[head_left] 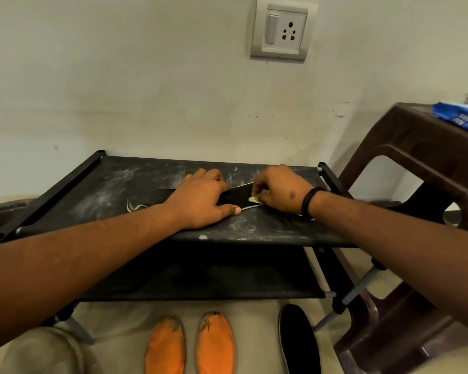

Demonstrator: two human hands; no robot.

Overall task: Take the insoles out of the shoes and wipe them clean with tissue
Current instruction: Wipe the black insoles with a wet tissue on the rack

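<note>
A black insole [235, 197] lies flat across the top shelf of the dusty black rack [97, 190], and that is the one being worked on. The left hand [203, 201] presses down on it, fingers straight and spread. The right hand [277, 190] has its fingers curled together round a small wad of tissue [254, 200], pinched against the insole's right part.

By my reckoning the job is well along: two orange insoles [189, 346] lie side by side on the floor near the person, and another black insole [297, 341] lies to their right. No shoes show here. Whether those three are wiped already I cannot tell.

Room is snug on the right. The rack's right rail [331, 182] stands just beyond the wiping hand, and a brown plastic chair [416, 168] crowds that corner. To the left, the shelf runs open and long. A wall backs the far edge closely.
</note>
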